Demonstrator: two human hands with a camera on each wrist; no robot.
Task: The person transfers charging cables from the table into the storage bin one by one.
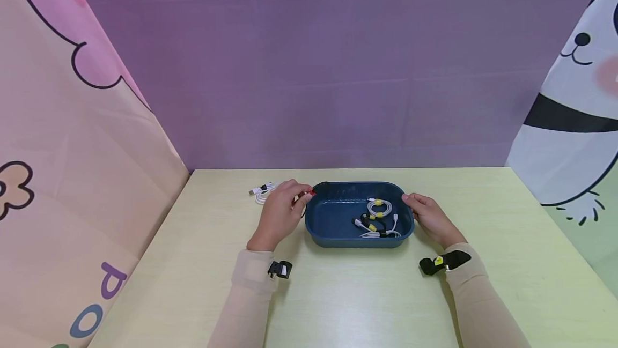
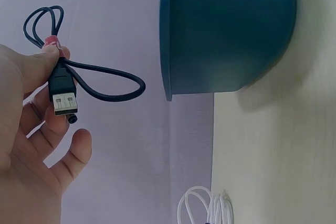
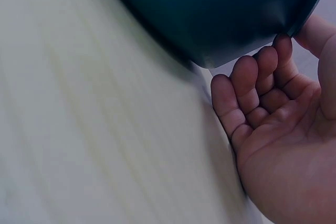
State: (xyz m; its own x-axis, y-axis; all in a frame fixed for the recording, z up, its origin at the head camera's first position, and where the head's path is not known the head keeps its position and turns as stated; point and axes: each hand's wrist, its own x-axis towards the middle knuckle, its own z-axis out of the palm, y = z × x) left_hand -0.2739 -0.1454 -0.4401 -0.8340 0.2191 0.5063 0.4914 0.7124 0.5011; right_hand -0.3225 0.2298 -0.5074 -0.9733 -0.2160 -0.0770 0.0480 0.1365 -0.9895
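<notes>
Between thumb and fingers, my left hand (image 1: 280, 214) pinches a black USB cable (image 2: 62, 80) by its red tie. The cable is folded into loops, and its metal USB plug points down in the left wrist view. This hand is at the left end of a dark blue plastic bin (image 1: 333, 242). On the opposite end, my right hand (image 1: 431, 220) grips the bin's rim, thumb on top and fingers curled beneath. Inside the bin, toward its right side, lie a white coiled cable (image 1: 370, 208) with a yellow tie, a black cable (image 1: 365, 221) and another white cable (image 1: 370, 235).
A bundled white cable (image 1: 260, 198) with a black tie lies on the pale wooden table (image 1: 347, 300), left of the bin and partly behind my left hand. A purple cloth backdrop (image 1: 338, 69) hangs behind the table, with printed cloth panels at both sides.
</notes>
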